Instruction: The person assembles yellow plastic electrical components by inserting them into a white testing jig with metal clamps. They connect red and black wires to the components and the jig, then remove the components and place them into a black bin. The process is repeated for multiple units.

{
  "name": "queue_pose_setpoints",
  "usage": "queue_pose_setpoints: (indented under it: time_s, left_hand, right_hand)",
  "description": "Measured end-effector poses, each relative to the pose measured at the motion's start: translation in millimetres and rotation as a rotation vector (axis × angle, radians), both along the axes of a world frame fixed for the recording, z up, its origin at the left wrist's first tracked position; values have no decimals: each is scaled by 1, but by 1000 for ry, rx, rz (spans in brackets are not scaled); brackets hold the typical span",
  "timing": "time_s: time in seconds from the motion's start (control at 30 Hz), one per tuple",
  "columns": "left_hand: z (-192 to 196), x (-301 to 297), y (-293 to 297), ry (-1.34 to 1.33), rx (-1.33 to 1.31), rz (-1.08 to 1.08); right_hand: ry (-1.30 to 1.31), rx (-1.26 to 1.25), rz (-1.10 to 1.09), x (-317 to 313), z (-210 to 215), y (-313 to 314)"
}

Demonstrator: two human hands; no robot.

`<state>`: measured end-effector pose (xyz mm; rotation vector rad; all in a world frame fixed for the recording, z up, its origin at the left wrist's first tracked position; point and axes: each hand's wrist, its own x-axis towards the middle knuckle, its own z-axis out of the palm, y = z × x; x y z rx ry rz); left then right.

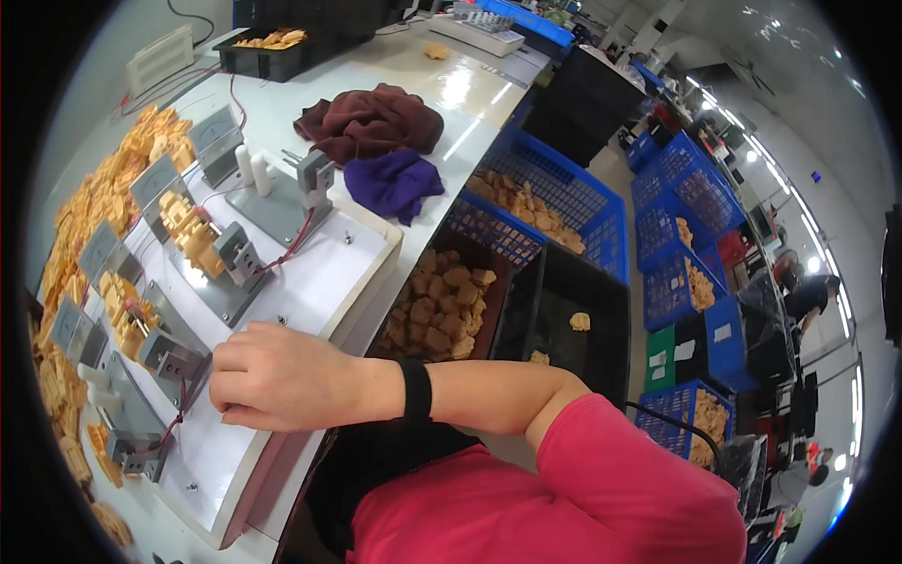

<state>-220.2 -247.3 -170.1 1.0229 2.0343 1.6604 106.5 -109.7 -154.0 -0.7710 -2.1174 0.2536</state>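
Observation:
My right hand point(268, 381) reaches in from the right, palm down, over the near edge of a white board point(301, 291). Its fingers are curled together; whatever they hold, if anything, is hidden. Closest to the fingertips is a grey clamp point(174, 357) with red wires, part of a row of test fixtures. Beige plastic parts sit in two fixtures: one part point(122, 310) left of my hand, another part point(191, 233) farther back. Small panel meters point(158, 183) stand behind the fixtures. A loose beige part point(101, 451) lies by the nearest fixture. My left hand is out of view.
Beige parts are heaped point(70, 244) along the table's left side. A brown cloth point(376, 122) and a purple cloth point(393, 183) lie beyond the board. Right of the table stand a brown bin point(503, 287), a black bin point(601, 324) and blue crates point(606, 202). Other people work far right.

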Motion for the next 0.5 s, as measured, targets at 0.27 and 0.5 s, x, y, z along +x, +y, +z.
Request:
queue_pose_setpoints:
  time_s: [0.27,0.5]
  left_hand:
    - [-3,-7,-3,-27,40,-20]
    - [-2,-6,-4,-38,-5,-2]
  right_hand:
    - [1,-25,28,-1,2,0]
    - [8,-52,-9,-5,1,-1]
